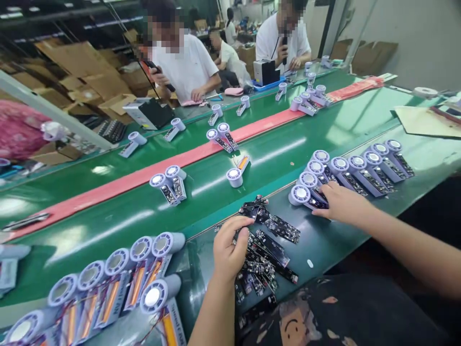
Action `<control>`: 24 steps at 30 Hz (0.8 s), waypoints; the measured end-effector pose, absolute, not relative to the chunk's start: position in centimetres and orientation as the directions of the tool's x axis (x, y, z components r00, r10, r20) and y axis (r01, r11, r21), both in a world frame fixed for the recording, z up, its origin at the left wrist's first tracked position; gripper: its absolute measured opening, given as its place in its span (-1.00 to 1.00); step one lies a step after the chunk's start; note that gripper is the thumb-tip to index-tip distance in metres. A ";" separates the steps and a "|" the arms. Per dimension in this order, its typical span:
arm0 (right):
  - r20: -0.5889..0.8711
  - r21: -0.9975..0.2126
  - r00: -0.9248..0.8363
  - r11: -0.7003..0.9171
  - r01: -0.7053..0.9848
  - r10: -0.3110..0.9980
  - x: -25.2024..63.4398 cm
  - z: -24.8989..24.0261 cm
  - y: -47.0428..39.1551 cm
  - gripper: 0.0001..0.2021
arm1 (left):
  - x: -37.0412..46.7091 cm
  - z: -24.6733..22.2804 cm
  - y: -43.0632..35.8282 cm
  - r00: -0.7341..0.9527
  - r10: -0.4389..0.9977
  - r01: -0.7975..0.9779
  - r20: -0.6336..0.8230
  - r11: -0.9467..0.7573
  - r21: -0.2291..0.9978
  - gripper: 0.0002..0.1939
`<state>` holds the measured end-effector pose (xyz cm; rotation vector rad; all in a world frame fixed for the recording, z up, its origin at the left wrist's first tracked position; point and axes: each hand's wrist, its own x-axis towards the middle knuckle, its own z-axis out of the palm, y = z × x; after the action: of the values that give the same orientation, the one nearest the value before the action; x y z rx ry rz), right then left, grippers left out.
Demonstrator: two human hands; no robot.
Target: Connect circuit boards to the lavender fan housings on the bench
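Observation:
Over a heap of black circuit boards [262, 254] at the table's front, my left hand [232, 245] has its fingers curled; whatever may be between them is hidden. To the right, my right hand [336, 202] grips the handle of a lilac fan unit [299, 194], the nearest in a row of similar units [358, 163] with circuit boards showing in their handles. At the lower left stand several lilac units [91, 276] with orange parts and wires in their handles. One of them [154, 295] lies nearer my left arm.
A green conveyor belt with a red strip [180, 161] runs beyond the table, carrying several fan units [173, 175] and one with an orange part [235, 178]. Two people in white shirts [187, 62] work across it. Cardboard boxes [82, 62] are piled at the back left.

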<state>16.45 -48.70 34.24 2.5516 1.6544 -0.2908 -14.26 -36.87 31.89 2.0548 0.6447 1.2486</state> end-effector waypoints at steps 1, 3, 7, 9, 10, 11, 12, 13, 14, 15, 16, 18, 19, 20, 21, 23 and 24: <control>-0.128 -0.040 0.455 -0.463 0.885 0.881 15.7 33.1 -49.0 -0.45 | -13.9 32.4 -37.5 0.491 0.675 0.074 0.551 -0.662 0.746 -0.80; -0.024 -0.058 0.537 -0.537 0.841 0.843 14.4 31.6 -49.1 -0.44 | -13.1 33.3 -39.0 0.634 0.634 0.067 0.444 -0.616 0.785 -0.81; 0.042 -0.113 0.612 -0.605 0.788 0.789 12.9 30.2 -49.1 -0.30 | -10.2 33.2 -42.3 0.793 0.599 0.121 0.115 -0.339 0.933 -0.83; 0.038 -0.156 0.635 -0.623 0.766 0.771 12.4 29.9 -49.1 -0.24 | -7.9 32.2 -43.7 0.768 0.627 0.153 -0.126 0.010 0.988 -0.72; 0.033 -0.177 0.642 -0.627 0.758 0.766 12.2 29.8 -49.2 -0.24 | -6.6 31.6 -44.3 0.739 0.622 0.141 -0.259 0.234 0.962 -0.62; 0.027 -0.199 0.645 -0.628 0.752 0.764 11.9 29.7 -49.2 -0.24 | -5.2 31.0 -44.9 0.693 0.619 0.098 -0.370 0.427 0.899 -0.55; 0.019 -0.221 0.645 -0.626 0.748 0.764 11.7 29.6 -49.3 -0.25 | -3.8 30.5 -45.3 0.634 0.630 0.031 -0.449 0.559 0.829 -0.51; 0.010 -0.243 0.641 -0.620 0.746 0.767 11.5 29.6 -49.4 -0.24 | -2.4 30.0 -45.6 0.608 0.639 -0.002 -0.471 0.594 0.804 -0.52; -0.001 -0.266 0.635 -0.613 0.744 0.772 11.3 29.5 -49.4 -0.24 | -1.1 29.6 -45.9 0.590 0.652 -0.030 -0.476 0.607 0.794 -0.55; -0.011 -0.289 0.629 -0.605 0.742 0.777 11.2 29.5 -49.5 -0.25 | 0.1 29.3 -46.2 0.580 0.668 -0.055 -0.466 0.603 0.796 -0.60; -0.020 -0.314 0.623 -0.596 0.739 0.782 11.2 29.5 -49.6 -0.25 | 1.1 29.0 -46.3 0.576 0.684 -0.075 -0.448 0.590 0.804 -0.64; -0.031 -0.370 0.614 -0.580 0.726 0.788 11.2 29.4 -50.0 -0.28 | 2.3 28.6 -46.6 0.561 0.711 -0.122 -0.423 0.577 0.808 -0.69; -0.031 -0.401 0.613 -0.572 0.716 0.789 11.2 29.4 -50.3 -0.29 | 2.7 28.4 -46.6 0.553 0.721 -0.140 -0.416 0.573 0.807 -0.70; -0.029 -0.435 0.614 -0.563 0.703 0.789 11.2 29.3 -50.6 -0.29 | 2.8 28.2 -46.6 0.546 0.728 -0.154 -0.414 0.573 0.805 -0.72; -0.025 -0.470 0.616 -0.553 0.688 0.787 11.1 29.3 -50.9 -0.28 | 2.8 28.0 -46.5 0.541 0.732 -0.164 -0.415 0.576 0.801 -0.73; -0.011 -0.541 0.624 -0.530 0.653 0.781 10.7 29.1 -51.4 -0.25 | 2.6 27.7 -46.5 0.534 0.737 -0.182 -0.415 0.579 0.795 -0.72; -0.004 -0.577 0.626 -0.513 0.636 0.780 10.6 29.1 -51.5 -0.24 | 2.4 27.5 -46.4 0.529 0.742 -0.194 -0.412 0.578 0.793 -0.71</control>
<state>10.56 -51.51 29.10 3.2984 1.5798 -0.5086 2.40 -46.45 27.54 0.7593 0.8301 0.6280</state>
